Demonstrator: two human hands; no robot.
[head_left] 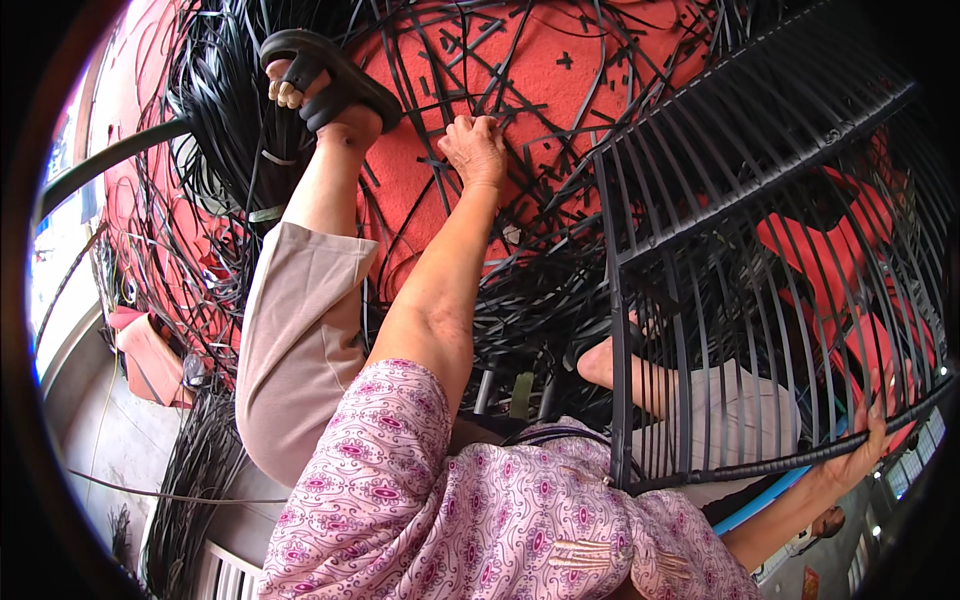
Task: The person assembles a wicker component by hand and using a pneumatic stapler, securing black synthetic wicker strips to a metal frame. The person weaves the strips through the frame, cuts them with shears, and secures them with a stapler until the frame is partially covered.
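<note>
Black slatted frame (775, 172) at 3 o'clock, right hand (866, 440) on its rim; left hand (476, 152) at 12 among loose black strips (530, 310).
Frame: all black, slim parallel strips strung between thicker edges; flatter panel toward 2 o'clock, bowed panel toward 4, meeting along a wrapped rail with a light sheen. Gaps show red pieces (835, 245) and beige trousers (735, 415) behind. Right hand, nearly 4 o'clock, closed around the wrapped lower rim. Left hand: fingers curled down over strips on red mat (420, 225); can't tell if pinching one. Thick strip bundle (222, 120) at 10, black sandal (345, 85) at 11.
</note>
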